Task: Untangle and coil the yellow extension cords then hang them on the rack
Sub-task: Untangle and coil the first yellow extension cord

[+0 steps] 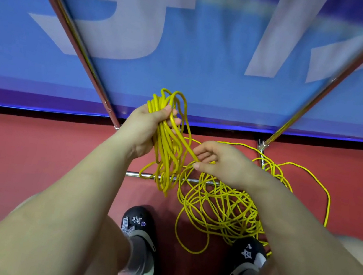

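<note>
My left hand [144, 128] grips a bundle of coiled yellow cord loops [165, 158] that hangs down from the fist to just below the rack's low bar. My right hand [222, 162] pinches a single strand of the same yellow cord between thumb and fingers, just right of the bundle. A loose tangle of yellow cord [219, 206] lies on the red floor below my right hand, with one long strand looping out to the right. The metal rack [77, 33] rises in two slanted chrome poles on either side.
A blue banner with pale lettering [189, 54] stands behind the rack. A low chrome crossbar [136, 174] runs under the bundle. My two dark shoes [140, 245] stand on the red floor, the right one touching the tangle.
</note>
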Tool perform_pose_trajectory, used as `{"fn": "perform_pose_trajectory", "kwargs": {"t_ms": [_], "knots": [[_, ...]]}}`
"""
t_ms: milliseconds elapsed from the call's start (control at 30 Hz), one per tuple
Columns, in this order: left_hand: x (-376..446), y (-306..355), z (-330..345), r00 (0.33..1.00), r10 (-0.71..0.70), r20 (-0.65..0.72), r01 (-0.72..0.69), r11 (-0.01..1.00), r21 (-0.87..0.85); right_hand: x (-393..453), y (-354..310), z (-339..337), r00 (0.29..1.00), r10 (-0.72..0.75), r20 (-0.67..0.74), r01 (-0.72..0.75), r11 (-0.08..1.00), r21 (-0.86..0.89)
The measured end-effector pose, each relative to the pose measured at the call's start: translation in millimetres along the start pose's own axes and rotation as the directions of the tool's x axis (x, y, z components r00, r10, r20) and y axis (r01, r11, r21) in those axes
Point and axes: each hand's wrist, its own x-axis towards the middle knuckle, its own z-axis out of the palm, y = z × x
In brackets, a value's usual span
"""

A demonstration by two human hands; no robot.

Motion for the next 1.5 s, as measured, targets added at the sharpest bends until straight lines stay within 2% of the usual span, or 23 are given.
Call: {"fn": "perform_pose_trajectory", "kwargs": {"t_ms": [133, 233, 300, 400, 467, 533, 733, 933, 1067, 1200, 1300, 1367, 1433, 1500], "knots": [[-4, 5, 0, 1.0, -0.003, -0.01, 0.002, 0.995, -0.101, -1, 7, 2, 0.999, 0.024, 0.048, -0.016, 0.987, -0.163], [-2, 7, -1, 1.0, -0.003, -0.013, 0.002, 0.992, -0.128, 0, 8, 1, 1.0, 0.01, 0.0, -0.009, 0.97, -0.243], [-1, 7, -1, 0.999, -0.008, -0.033, 0.003, 0.988, -0.156, 1, 6, -3, 0.999, -0.006, -0.051, -0.003, 0.984, -0.176], [2, 6, 0, 0.997, -0.017, -0.081, 0.008, 0.995, -0.102, 1, -2, -9, 0.996, -0.033, -0.078, 0.047, 0.981, 0.186], [2, 4, 2, 0.997, -0.023, -0.07, 0.02, 0.999, -0.04, -2, -10, -14, 0.995, -0.022, -0.099, 0.063, 0.897, 0.438], [2, 2, 4, 0.998, -0.021, -0.056, 0.023, 0.999, 0.032, -5, -16, -20, 0.991, 0.033, -0.133, 0.054, 0.797, 0.601], [2, -8, 7, 0.996, -0.079, 0.039, 0.07, 0.982, 0.176, 0, -16, -27, 0.957, 0.215, -0.197, 0.068, 0.491, 0.868], [-1, -25, 16, 0.976, -0.133, 0.174, 0.077, 0.953, 0.294, 4, -18, -30, 0.945, 0.295, -0.144, 0.106, 0.141, 0.984], [-4, -29, 25, 0.957, -0.166, 0.237, 0.091, 0.95, 0.297, 6, -18, -29, 0.934, 0.331, -0.134, 0.135, 0.021, 0.991], [-4, -29, 30, 0.951, -0.191, 0.242, 0.131, 0.961, 0.244, 4, -18, -37, 0.916, 0.366, -0.164, 0.201, -0.066, 0.977], [-5, -28, 31, 0.947, -0.177, 0.268, 0.116, 0.967, 0.228, 2, -17, -42, 0.911, 0.369, -0.183, 0.216, -0.05, 0.975], [-6, -27, 31, 0.948, -0.153, 0.28, 0.085, 0.966, 0.243, 1, -15, -43, 0.926, 0.328, -0.186, 0.185, 0.034, 0.982], [-6, -25, 29, 0.955, -0.134, 0.264, 0.068, 0.967, 0.245, 0, -12, -42, 0.938, 0.288, -0.192, 0.121, 0.247, 0.961], [-4, -23, 26, 0.966, -0.125, 0.229, 0.072, 0.972, 0.226, -2, -8, -38, 0.949, 0.246, -0.199, 0.01, 0.603, 0.797]]}}
